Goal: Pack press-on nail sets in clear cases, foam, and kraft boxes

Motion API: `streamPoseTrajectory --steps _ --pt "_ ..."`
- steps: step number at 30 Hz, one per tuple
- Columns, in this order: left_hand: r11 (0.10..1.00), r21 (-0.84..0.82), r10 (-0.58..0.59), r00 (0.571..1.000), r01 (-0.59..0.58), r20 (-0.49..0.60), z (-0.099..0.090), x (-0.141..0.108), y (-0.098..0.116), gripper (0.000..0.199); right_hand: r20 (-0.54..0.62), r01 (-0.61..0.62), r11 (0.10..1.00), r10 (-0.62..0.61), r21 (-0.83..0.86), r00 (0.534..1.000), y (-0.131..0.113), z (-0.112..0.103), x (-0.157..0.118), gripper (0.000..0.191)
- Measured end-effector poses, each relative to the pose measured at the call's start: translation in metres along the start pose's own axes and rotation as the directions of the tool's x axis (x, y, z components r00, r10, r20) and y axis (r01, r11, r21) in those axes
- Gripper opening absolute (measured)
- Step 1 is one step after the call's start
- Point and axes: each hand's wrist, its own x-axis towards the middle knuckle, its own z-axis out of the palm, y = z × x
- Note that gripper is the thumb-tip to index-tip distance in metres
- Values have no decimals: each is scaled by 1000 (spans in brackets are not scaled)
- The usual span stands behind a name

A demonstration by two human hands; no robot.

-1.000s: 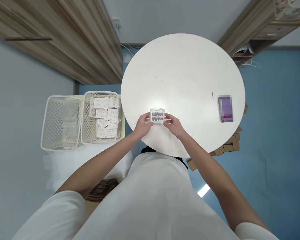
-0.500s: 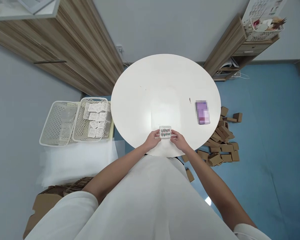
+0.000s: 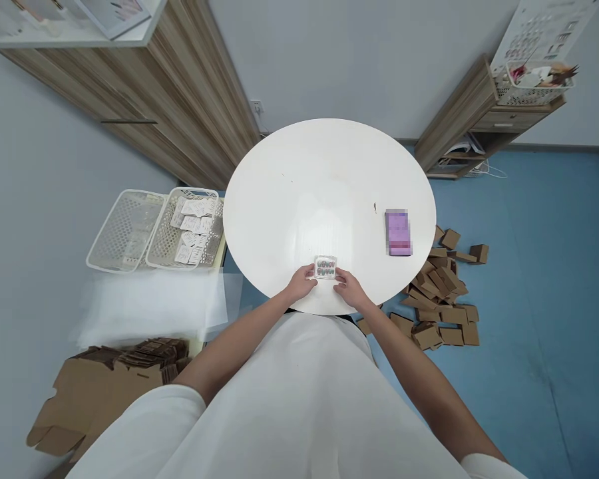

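Observation:
A small clear case (image 3: 325, 267) with two rows of red and green pieces, which look like press-on nails, is at the near edge of the white oval table (image 3: 279, 219). My left hand (image 3: 301, 283) grips its left side, fingers at the edge and thumb lower down. On the opposite side my right hand (image 3: 350, 291) holds the right edge in the same way. Whether the case rests on the table or is slightly raised, I cannot tell.
A purple phone-sized item (image 3: 398, 233), blurred out, lies on the table's right side. Left of the table are a basket of white cards (image 3: 167, 249), another clear-walled basket (image 3: 104, 233) and flattened cardboard (image 3: 100, 392). Small brown boxes (image 3: 452, 313) are heaped on the floor at right.
The view has tilted and shifted a little. Both hands still have the case between them, nearly in the same spot, with the right hand's fingers slightly lower along its edge.

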Motion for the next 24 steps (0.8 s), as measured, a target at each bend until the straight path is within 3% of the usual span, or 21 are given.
streamPoseTrajectory --steps 4,7,12,15,21,24 --pt "993 92 76 997 -77 11 -2 0 -3 58 -31 98 977 -106 -191 994 0 4 -4 57" --pt "939 291 187 982 -186 25 -8 -6 -7 55 -66 167 879 -219 -447 974 0 9 -12 51" --pt "688 642 274 940 -339 203 -27 -18 -20 36 107 257 575 -281 -777 954 5 23 -20 27" --pt "557 734 272 920 -389 281 -36 -22 -24 35 89 221 480 -283 -849 955 6 31 -15 17" --pt "452 772 322 889 -448 327 -44 -25 -25 44 4 157 495 -297 -854 955 0 38 -11 21" --pt "411 780 370 868 -472 330 -48 -24 -28 41 -27 161 571 -306 -805 952 -3 39 -18 20"
